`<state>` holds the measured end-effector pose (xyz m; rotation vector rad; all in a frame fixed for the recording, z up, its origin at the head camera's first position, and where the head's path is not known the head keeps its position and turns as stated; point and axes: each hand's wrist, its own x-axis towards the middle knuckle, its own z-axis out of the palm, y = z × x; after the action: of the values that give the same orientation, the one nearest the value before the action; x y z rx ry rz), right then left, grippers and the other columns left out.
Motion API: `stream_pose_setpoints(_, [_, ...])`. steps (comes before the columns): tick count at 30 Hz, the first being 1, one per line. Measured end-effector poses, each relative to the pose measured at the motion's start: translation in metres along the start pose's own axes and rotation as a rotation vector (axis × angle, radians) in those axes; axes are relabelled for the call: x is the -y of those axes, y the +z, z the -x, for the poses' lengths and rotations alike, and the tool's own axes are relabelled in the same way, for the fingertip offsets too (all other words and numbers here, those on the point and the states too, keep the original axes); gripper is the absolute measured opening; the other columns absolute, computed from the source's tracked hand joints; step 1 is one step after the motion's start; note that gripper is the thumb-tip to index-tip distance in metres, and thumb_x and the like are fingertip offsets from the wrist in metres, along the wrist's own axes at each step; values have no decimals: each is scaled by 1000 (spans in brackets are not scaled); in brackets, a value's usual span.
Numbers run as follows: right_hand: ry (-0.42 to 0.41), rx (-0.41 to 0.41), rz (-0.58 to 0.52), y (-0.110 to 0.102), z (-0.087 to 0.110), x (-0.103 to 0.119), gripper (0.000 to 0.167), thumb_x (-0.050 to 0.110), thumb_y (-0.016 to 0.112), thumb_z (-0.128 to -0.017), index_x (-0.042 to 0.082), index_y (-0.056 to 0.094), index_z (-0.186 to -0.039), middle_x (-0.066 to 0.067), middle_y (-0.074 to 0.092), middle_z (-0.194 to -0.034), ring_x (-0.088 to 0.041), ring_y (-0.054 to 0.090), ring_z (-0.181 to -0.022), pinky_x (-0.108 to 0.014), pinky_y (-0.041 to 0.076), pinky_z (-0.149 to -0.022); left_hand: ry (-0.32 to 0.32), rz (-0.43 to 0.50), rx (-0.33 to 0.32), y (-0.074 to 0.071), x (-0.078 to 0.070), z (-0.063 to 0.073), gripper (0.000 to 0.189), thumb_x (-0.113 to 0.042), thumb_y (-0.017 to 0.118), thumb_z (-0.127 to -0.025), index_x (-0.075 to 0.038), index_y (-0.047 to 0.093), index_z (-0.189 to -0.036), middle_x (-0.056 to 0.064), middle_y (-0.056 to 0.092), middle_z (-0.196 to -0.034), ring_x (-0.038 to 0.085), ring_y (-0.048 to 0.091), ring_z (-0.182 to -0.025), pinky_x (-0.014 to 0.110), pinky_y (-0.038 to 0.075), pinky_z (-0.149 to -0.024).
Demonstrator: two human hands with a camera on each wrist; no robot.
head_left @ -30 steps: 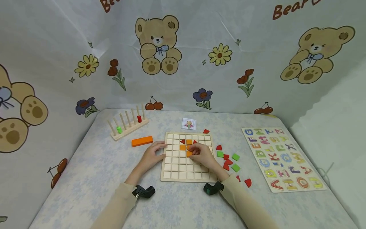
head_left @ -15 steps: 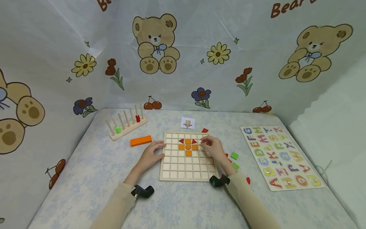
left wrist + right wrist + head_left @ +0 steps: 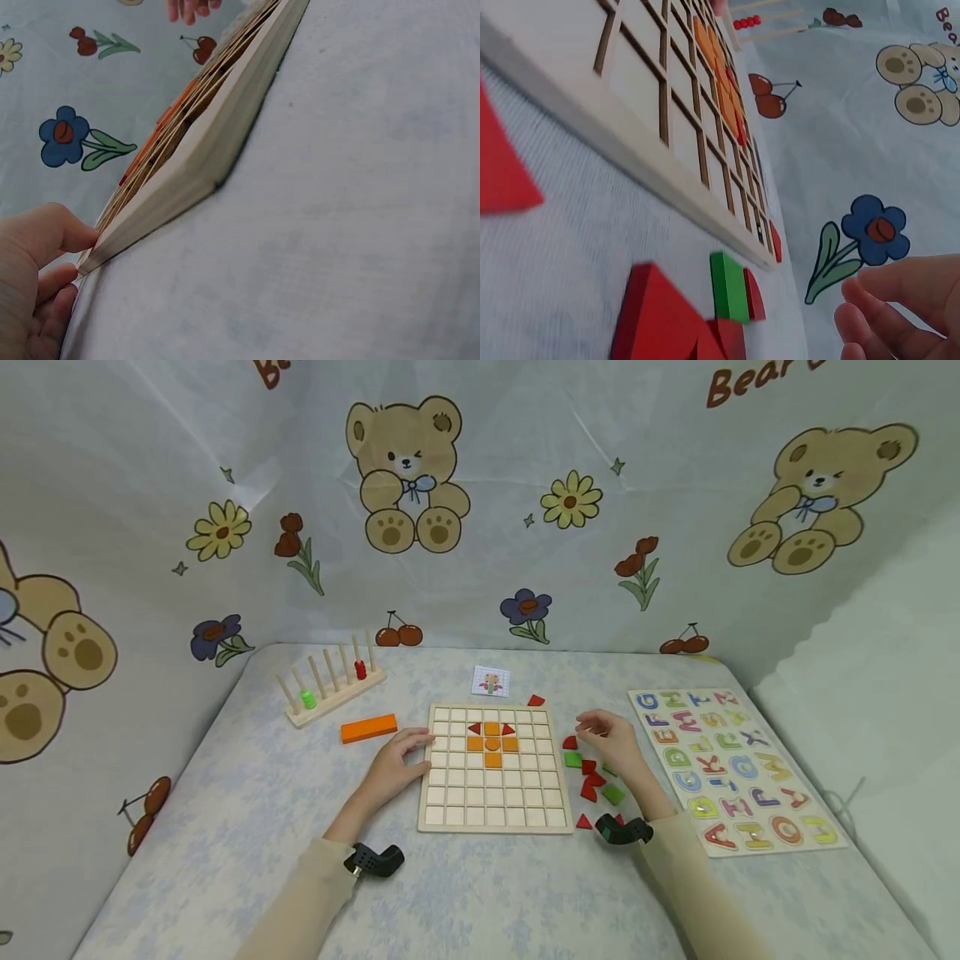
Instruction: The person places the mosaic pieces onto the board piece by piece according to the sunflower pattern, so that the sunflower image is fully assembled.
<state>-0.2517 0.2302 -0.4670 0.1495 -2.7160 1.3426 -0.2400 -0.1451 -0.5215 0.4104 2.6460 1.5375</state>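
In the head view my left hand (image 3: pixel 393 767) touches the left edge of a pale wooden grid board (image 3: pixel 457 817). The left wrist view shows its thumb and fingertips at the board's edge. On the board, orange squares (image 3: pixel 492 760) form a cross around an orange disc (image 3: pixel 492 744), with a red triangle (image 3: pixel 508 729) on each upper side. My right hand (image 3: pixel 613 745) hovers right of the board above loose red pieces (image 3: pixel 588 792) and green squares (image 3: pixel 572 760). Its fingers are loosely bent, and nothing shows between them in the right wrist view.
A small pattern card (image 3: pixel 491 682) lies behind the board, near a red piece (image 3: pixel 536 700). At left are an orange bar (image 3: pixel 369 728) and a peg rack (image 3: pixel 337 700) with green and red beads. An alphabet board (image 3: pixel 738 777) lies at the right.
My right hand has moved right, from the orange pieces to above the loose ones. An orange square now shows right of the disc. My left hand stays at the board's edge.
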Motion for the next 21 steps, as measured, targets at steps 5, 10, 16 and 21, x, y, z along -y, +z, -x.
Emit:
stream_pose_setpoints(5, [19,48,60,-20,16,-18,27,3,64,-87,-5,63,-112,-22,68,-100,-15,60,-79,-17,49,-69,16,5,-3,0,-1,2,43,-17,67,-88,-13,59,-130,5,48,-142,27,47,-130,46,41,-107])
stream_pose_setpoints(10, [46,112,56,-26,36,-30,29,4,66,-86,-4,62,-114,-21,68,-101,-12,60,-80,-17,49,-68,1,8,1,-1,-3,2,42,-16,67,-88,-14,60,-129,4,48,-143,26,48,-130,45,41,-107])
stream_pose_setpoints(16, [74,153,61,-24,63,-28,27,5,69,-83,1,65,-110,-12,70,-95,-5,57,-74,-19,49,-66,-14,-3,-9,-2,-4,1,41,-15,68,-87,-14,61,-128,4,49,-142,25,48,-129,45,41,-106])
stream_pose_setpoints(21, [39,159,59,-25,85,-19,28,2,70,-81,-1,65,-108,-11,70,-91,-1,54,-71,-18,48,-65,-16,-4,0,-1,-5,1,41,-17,68,-88,-14,60,-128,3,48,-142,25,48,-129,45,41,-107])
